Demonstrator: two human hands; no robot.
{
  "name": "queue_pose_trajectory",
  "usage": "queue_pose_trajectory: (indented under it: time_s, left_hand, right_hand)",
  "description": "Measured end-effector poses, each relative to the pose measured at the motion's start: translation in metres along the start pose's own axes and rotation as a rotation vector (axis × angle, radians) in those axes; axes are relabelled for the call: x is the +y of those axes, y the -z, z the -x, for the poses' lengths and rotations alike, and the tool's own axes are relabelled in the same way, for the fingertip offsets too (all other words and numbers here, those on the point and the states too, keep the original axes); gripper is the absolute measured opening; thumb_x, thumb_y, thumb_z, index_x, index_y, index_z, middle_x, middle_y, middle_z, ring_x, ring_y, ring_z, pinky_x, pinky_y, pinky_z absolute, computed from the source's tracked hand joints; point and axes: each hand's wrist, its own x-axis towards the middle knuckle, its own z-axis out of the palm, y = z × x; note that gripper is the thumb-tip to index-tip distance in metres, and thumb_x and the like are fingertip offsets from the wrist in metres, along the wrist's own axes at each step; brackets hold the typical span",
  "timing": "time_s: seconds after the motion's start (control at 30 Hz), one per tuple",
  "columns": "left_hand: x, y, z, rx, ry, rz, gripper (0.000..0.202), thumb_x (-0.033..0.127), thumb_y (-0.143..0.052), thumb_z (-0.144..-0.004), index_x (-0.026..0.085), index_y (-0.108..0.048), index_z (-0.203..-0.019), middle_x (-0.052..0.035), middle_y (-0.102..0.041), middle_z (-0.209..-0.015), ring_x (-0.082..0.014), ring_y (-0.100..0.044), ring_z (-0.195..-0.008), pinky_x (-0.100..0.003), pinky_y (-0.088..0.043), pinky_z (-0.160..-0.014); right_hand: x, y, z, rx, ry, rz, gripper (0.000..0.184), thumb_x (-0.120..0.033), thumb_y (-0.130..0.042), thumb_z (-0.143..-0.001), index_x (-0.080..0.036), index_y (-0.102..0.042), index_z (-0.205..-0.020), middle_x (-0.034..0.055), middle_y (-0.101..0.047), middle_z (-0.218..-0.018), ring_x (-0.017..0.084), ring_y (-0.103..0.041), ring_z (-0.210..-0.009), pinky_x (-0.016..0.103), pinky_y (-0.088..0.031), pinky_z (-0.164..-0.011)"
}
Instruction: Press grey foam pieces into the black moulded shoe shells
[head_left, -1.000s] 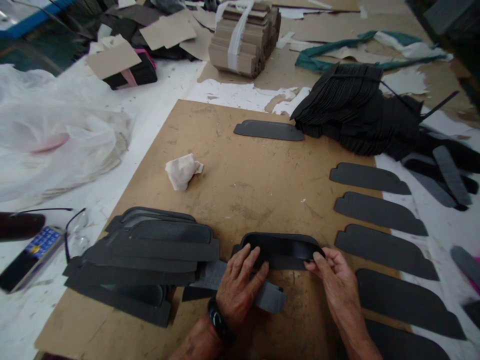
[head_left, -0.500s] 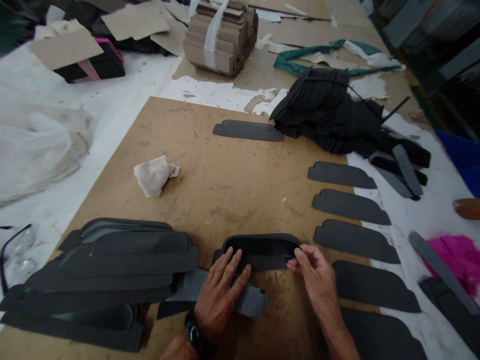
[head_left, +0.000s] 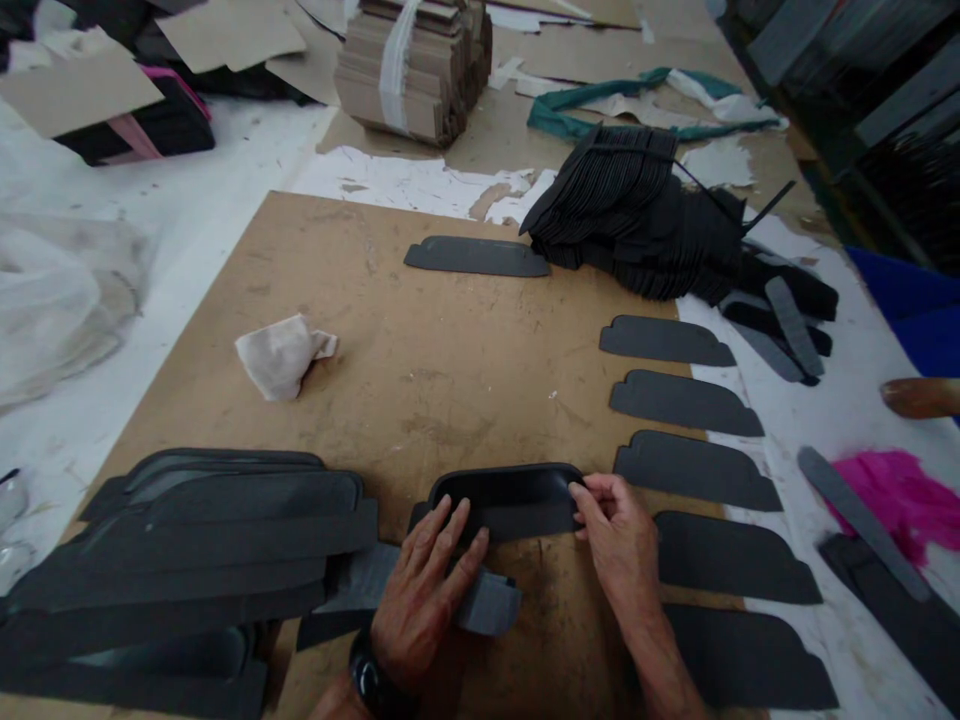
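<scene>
On the board (head_left: 375,360), left fingers (head_left: 451,530) spread over a plain black piece (head_left: 521,506), right fingers (head_left: 589,505) pinching its edge.

tray-like round-cornered piece (head_left: 517,505) is plain black | flat board (head_left: 427,330) is brown, smudged dark | crumpled cloth (head_left: 276,357) is off-white

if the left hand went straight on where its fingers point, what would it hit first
Probably the raised far rim of the black molded piece that the left hand touches; beyond it lies the brown board. Depth is hard to judge, so it might pass over.
</scene>
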Motion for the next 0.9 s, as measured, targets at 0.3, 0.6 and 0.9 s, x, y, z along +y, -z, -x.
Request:
queue_pose_trajectory:
  time_s: [0.3, 0.6, 0.9]
  left_hand:
    - [0.003, -0.001, 0.002, 0.027, 0.011, 0.016, 0.045, 0.009, -0.030, -0.089, 0.023, -0.042, -0.130, -0.0099, -0.031, -0.141, -0.0295, -0.024, -0.130, -0.045, -0.035, -0.097]
    - [-0.008, -0.007, 0.002, 0.081, -0.066, -0.009, 0.043, 0.018, -0.026, -0.092, 0.025, -0.040, -0.132, -0.0095, -0.035, -0.139, -0.0285, -0.030, -0.128, -0.043, -0.035, -0.097]
    - [0.001, 0.003, 0.001, 0.011, -0.004, 0.008, 0.046, 0.011, -0.032, -0.089, 0.025, -0.038, -0.133, -0.0098, -0.030, -0.142, -0.0291, -0.023, -0.131, -0.045, -0.039, -0.095]
  right_hand:
    - [0.006, 0.000, -0.002, -0.028, -0.025, 0.000, 0.037, -0.050, -0.058, -0.070, -0.017, -0.058, -0.088, 0.0020, -0.059, -0.072, 0.016, -0.060, -0.060, 0.024, -0.050, -0.045]
    - [0.008, -0.007, -0.005, 0.034, 0.028, 0.003, 0.033, -0.043, -0.057, -0.072, -0.017, -0.056, -0.093, 0.0006, -0.058, -0.069, 0.013, -0.057, -0.057, 0.024, -0.048, -0.049]
    - [0.008, -0.002, -0.001, -0.033, -0.039, -0.032, 0.041, -0.051, -0.058, -0.070, -0.019, -0.055, -0.095, -0.0008, -0.056, -0.070, 0.014, -0.058, -0.058, 0.025, -0.052, -0.046]
